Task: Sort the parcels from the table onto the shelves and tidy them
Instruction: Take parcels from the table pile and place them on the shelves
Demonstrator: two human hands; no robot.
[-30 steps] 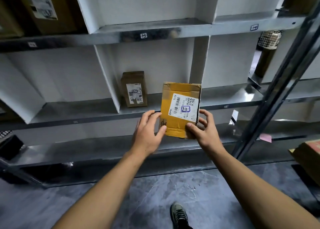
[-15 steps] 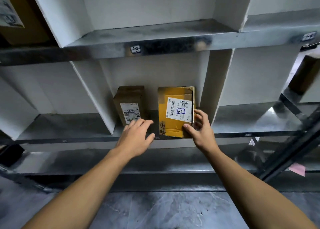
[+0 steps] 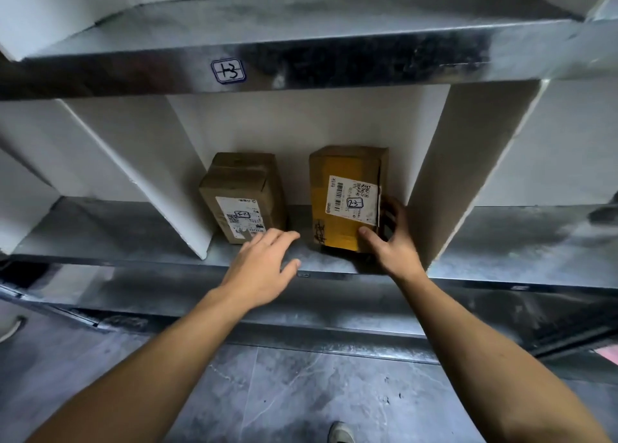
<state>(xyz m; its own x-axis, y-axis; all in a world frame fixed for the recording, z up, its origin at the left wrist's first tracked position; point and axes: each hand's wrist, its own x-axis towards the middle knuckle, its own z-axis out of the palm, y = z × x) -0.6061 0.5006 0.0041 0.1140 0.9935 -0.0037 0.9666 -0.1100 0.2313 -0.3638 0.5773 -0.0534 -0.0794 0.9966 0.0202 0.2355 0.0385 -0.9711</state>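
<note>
A yellow-brown parcel (image 3: pixel 344 198) with a white label marked 2-3 stands upright on the metal shelf (image 3: pixel 133 242), in the compartment between two white dividers. My right hand (image 3: pixel 389 242) grips its lower right corner, thumb on the front and fingers round the side. A darker brown parcel (image 3: pixel 242 196) with its own label stands to the left in the same compartment. My left hand (image 3: pixel 264 268) hovers with straight fingers over the shelf edge, between the two parcels, holding nothing.
White dividers (image 3: pixel 434 181) wall the compartment on both sides. The shelf above (image 3: pixel 301 64) carries a sticker marked 1-3. A lower shelf and grey floor lie below, with my shoe (image 3: pixel 341 434) at the bottom.
The yellow parcel went from in front of the shelf into the compartment and stands beside the brown one. My left hand let go of it and drew back. The view moved closer.
</note>
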